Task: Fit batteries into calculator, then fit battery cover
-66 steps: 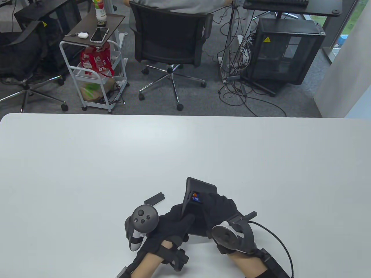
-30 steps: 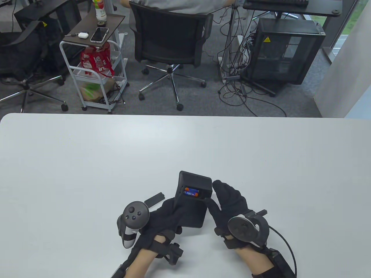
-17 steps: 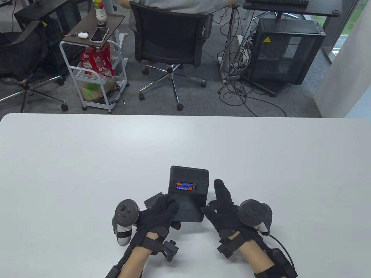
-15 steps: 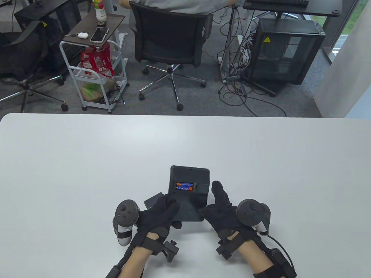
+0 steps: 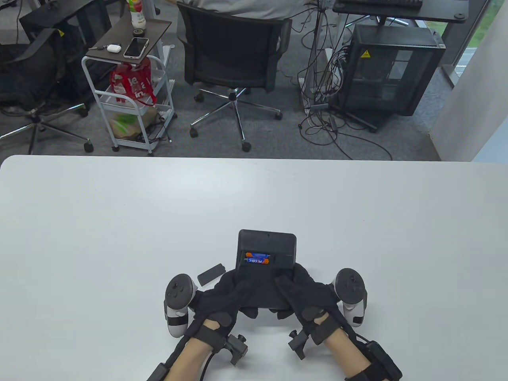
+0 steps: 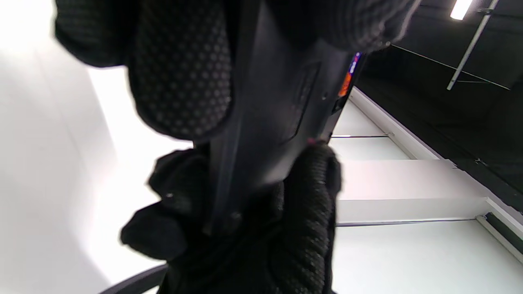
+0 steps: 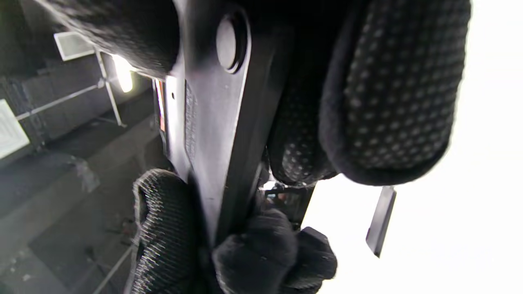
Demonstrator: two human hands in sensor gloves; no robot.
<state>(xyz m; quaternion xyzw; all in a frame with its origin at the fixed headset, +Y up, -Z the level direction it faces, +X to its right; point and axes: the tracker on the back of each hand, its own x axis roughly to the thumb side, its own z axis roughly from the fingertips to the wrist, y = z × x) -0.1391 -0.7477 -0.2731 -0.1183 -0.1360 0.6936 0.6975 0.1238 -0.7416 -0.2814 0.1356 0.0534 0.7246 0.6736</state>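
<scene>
The black calculator (image 5: pixel 266 246) is back side up near the table's front edge, its battery bay open with two orange-and-blue batteries (image 5: pixel 258 258) in it. My left hand (image 5: pixel 230 291) grips its lower left part and my right hand (image 5: pixel 303 291) its lower right part, thumbs on top. The black battery cover (image 5: pixel 211 274) lies flat on the table just left of the calculator, apart from both hands. The left wrist view shows the calculator (image 6: pixel 269 122) edge-on between my fingers. The right wrist view shows the calculator (image 7: pixel 212 134) the same way, with the cover (image 7: pixel 380 220) beyond it.
The white table (image 5: pixel 119 222) stretches far and to both sides. Beyond its far edge stand an office chair (image 5: pixel 234 59), a white cart (image 5: pixel 131 99) and a computer case (image 5: pixel 389 71) on the floor.
The calculator went from tilted on edge to lying back side up, showing both batteries. My right hand, open beside it half a second ago, has now closed on its lower right part.
</scene>
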